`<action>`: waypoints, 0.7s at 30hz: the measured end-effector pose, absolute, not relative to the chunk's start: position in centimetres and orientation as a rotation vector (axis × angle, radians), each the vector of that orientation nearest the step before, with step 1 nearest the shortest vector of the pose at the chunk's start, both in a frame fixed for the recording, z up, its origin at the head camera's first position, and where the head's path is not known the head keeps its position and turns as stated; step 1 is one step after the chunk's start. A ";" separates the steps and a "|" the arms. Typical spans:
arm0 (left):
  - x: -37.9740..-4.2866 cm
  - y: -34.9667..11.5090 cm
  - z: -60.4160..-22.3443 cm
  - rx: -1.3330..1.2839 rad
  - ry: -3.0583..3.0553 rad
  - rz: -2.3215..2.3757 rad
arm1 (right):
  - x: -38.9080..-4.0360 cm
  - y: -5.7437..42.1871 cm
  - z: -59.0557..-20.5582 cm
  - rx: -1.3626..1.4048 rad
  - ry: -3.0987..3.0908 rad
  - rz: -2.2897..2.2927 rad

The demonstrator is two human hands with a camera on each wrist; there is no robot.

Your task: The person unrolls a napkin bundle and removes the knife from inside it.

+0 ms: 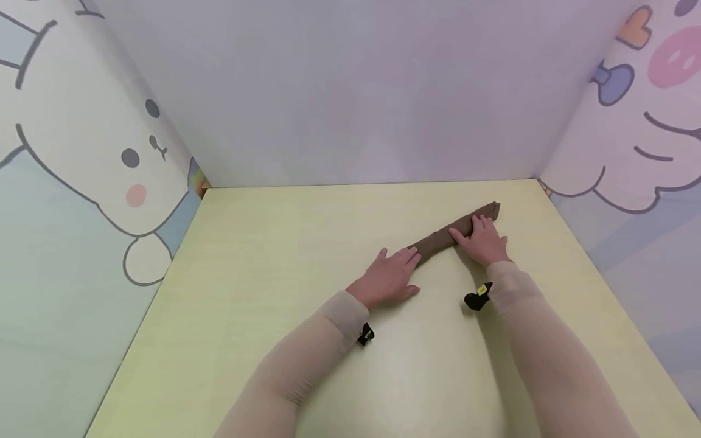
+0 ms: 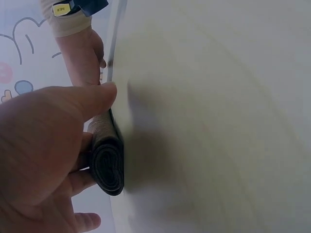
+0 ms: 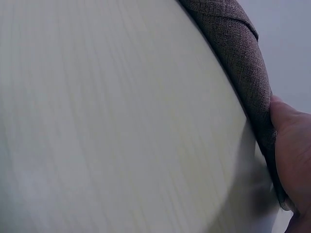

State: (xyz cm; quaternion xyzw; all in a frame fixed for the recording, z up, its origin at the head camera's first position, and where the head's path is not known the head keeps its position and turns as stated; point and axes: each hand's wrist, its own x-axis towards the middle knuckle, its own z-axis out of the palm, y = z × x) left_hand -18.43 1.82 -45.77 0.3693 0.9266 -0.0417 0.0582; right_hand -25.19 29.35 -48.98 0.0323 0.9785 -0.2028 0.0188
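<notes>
A brown woven cloth, rolled into a long narrow roll [image 1: 438,241], lies slantwise on the table, its right end farther back. My left hand [image 1: 386,277] lies at the roll's left end, fingers extended over it and thumb spread away. The left wrist view shows the spiral layers of the roll's end [image 2: 107,167], with fingers against its far side. Near the right end, my right hand [image 1: 484,240] rests on the roll, thumb and fingers spread apart on the fabric. In the right wrist view, a loose edge crosses the rolled cloth [image 3: 238,58] near the top.
The pale yellow table [image 1: 263,243] is bounded by a plain back wall [image 1: 350,91] and by side panels with cartoon animals. Small black wrist cameras, the right one [image 1: 477,298] with a yellow label, hang below both sleeves.
</notes>
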 end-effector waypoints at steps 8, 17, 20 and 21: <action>-17.7 0.6 -46.0 1.138 2.785 -0.157 | -24.4 27.8 -48.8 0.086 3.021 -0.599; -17.0 -0.6 -46.0 1.109 2.782 -0.139 | -24.4 26.7 -48.6 0.056 3.007 -0.620; -16.8 -0.8 -45.9 1.096 2.791 -0.147 | -24.6 26.3 -48.4 0.041 3.004 -0.618; -16.8 -0.9 -45.8 1.088 2.793 -0.147 | -24.6 26.2 -48.4 0.036 3.001 -0.618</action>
